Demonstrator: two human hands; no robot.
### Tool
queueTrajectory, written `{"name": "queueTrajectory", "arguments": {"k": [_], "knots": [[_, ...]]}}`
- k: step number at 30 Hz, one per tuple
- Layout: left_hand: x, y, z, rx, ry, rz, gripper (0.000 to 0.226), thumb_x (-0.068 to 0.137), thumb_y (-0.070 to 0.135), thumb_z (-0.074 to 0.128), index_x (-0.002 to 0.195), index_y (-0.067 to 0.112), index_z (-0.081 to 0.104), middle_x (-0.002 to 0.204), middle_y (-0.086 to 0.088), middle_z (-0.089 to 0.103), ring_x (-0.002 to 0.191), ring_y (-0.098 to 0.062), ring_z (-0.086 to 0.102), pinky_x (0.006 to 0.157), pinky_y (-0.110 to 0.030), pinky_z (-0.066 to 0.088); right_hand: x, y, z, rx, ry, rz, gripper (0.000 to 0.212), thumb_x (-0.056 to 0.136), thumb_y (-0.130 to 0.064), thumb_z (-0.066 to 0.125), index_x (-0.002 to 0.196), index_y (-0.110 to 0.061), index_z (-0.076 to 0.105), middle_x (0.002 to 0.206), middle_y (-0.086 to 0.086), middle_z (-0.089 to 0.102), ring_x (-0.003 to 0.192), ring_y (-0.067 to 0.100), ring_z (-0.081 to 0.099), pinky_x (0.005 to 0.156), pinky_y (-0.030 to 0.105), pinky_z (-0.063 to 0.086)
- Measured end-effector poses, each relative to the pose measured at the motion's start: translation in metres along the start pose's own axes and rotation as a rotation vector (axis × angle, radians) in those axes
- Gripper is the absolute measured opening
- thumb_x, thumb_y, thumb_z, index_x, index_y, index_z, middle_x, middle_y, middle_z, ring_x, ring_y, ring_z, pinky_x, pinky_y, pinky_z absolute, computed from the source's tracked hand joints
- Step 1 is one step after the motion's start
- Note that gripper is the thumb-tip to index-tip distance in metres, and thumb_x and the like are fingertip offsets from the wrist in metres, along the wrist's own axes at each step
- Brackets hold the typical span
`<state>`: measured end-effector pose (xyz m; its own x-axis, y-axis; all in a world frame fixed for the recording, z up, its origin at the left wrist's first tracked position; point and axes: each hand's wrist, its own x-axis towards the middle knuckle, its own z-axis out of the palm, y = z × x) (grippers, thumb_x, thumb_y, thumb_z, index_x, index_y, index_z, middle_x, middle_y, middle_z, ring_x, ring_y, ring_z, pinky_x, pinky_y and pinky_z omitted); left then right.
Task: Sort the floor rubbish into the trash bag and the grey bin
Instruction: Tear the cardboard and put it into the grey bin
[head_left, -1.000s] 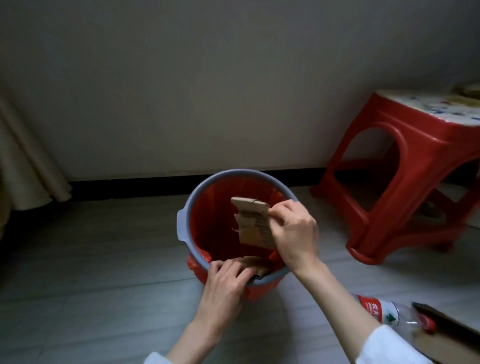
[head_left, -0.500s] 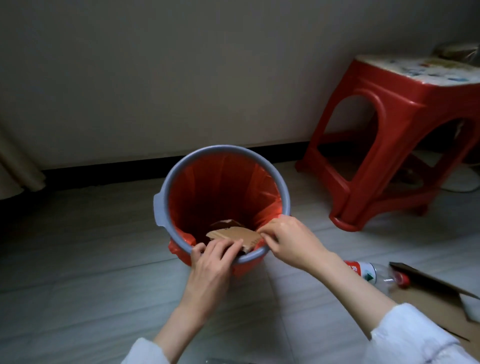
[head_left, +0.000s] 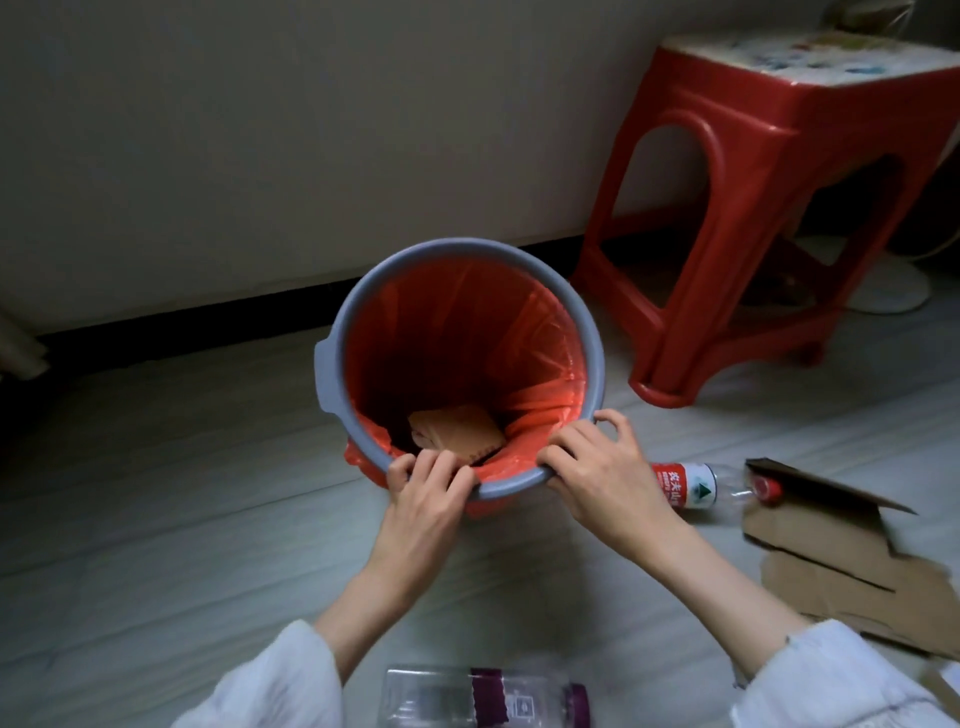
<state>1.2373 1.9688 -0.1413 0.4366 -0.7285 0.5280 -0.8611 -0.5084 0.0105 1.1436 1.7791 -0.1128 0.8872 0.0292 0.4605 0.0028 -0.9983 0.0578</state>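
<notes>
The round grey plastic bin (head_left: 332, 364) stands on the pale floor at the middle of the frame, lined with an orange-red plastic trash bag (head_left: 540, 358) whose edge folds out under the rim; at the bottom of the bag lies a flat piece of brown cardboard (head_left: 457, 434), toward the lower side of the opening. The left hand (head_left: 423, 504) is at the lower edge of the bin, its fingers curled over the rim and pinching the bag's edge there; the right hand (head_left: 605, 475) is just to the right of it, thumb and fingers curled round the grey rim, holding it. Right of the right hand a clear plastic bottle with a red-and-white label and a red cap (head_left: 696, 486) lies on its side on the floor, its cap end touching a flattened brown cardboard box (head_left: 831, 551) spread at the right edge of the frame; at the bottom centre lies a clear plastic bottle with a purple label (head_left: 483, 696), between the two white sleeves (head_left: 280, 680). A red plastic stool with a patterned top (head_left: 748, 171) stands in the upper right, near the bin but apart from it, against the plain wall (head_left: 260, 130).
</notes>
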Motion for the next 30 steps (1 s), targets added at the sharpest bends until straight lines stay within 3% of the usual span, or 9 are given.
{"name": "queueTrajectory", "arguments": {"k": [3,8,13,16,20,26,30], "knots": [[0.019,0.008,0.012,0.03,-0.04,0.091,0.018,0.081,0.016,0.042,0.093,0.018,0.056,0.081,-0.001,0.058,0.083,-0.02,0.044,0.077,-0.034,0.029,-0.007,0.022,0.001,0.016,-0.009,0.077,0.015,0.061,-0.022,0.07,0.076,-0.021,0.068,0.076,-0.004,0.064,0.076,0.019,0.065,0.088,0.036,0.035],[0.049,0.007,0.018,0.094,-0.084,0.224,0.029,0.079,0.012,0.042,0.094,0.014,0.067,0.078,0.0,0.062,0.077,-0.022,0.056,0.079,-0.034,0.033,-0.018,0.037,0.007,0.209,-0.04,0.219,0.033,0.058,-0.009,0.083,0.088,-0.012,0.072,0.094,0.006,0.07,0.087,0.027,0.069,0.078,0.033,0.055],[0.054,-0.007,0.011,0.004,-0.061,0.139,0.028,0.078,0.011,0.047,0.102,0.013,0.061,0.082,-0.002,0.063,0.079,-0.021,0.054,0.078,-0.035,0.03,0.001,0.035,0.012,0.186,0.045,0.181,0.048,0.061,-0.008,0.081,0.108,-0.009,0.068,0.114,0.012,0.066,0.112,0.029,0.062,0.098,0.051,0.042],[0.055,-0.01,0.003,-0.093,-0.04,0.101,0.038,0.075,0.01,0.059,0.111,0.019,0.052,0.085,0.0,0.062,0.082,-0.015,0.046,0.08,-0.033,0.029,0.017,0.037,0.014,0.156,0.143,0.155,0.04,0.069,-0.008,0.073,0.109,-0.009,0.068,0.115,0.013,0.066,0.113,0.029,0.061,0.101,0.051,0.038],[0.054,-0.003,-0.006,-0.05,-0.078,0.129,0.046,0.077,0.013,0.04,0.121,0.024,0.046,0.088,0.003,0.061,0.081,-0.017,0.054,0.079,-0.034,0.031,0.014,0.03,0.026,0.202,0.16,0.141,0.044,0.077,-0.005,0.054,0.121,-0.006,0.061,0.127,0.014,0.059,0.124,0.031,0.051,0.106,0.048,0.036],[0.057,-0.003,-0.002,0.051,-0.151,0.115,0.036,0.084,0.027,0.044,0.119,0.027,0.046,0.091,0.003,0.061,0.082,-0.022,0.057,0.077,-0.038,0.03,0.02,0.029,0.025,0.273,0.085,0.185,0.052,0.074,-0.002,0.056,0.126,-0.006,0.056,0.135,0.013,0.053,0.131,0.031,0.043,0.109,0.047,0.027],[0.058,0.003,-0.001,0.072,-0.127,0.117,0.041,0.076,0.017,0.044,0.117,0.021,0.049,0.092,-0.002,0.058,0.079,-0.024,0.056,0.073,-0.037,0.03,0.008,0.039,0.013,0.262,0.07,0.226,0.046,0.084,-0.01,0.05,0.13,-0.007,0.053,0.138,0.013,0.05,0.131,0.028,0.044,0.106,0.043,0.038]]}}
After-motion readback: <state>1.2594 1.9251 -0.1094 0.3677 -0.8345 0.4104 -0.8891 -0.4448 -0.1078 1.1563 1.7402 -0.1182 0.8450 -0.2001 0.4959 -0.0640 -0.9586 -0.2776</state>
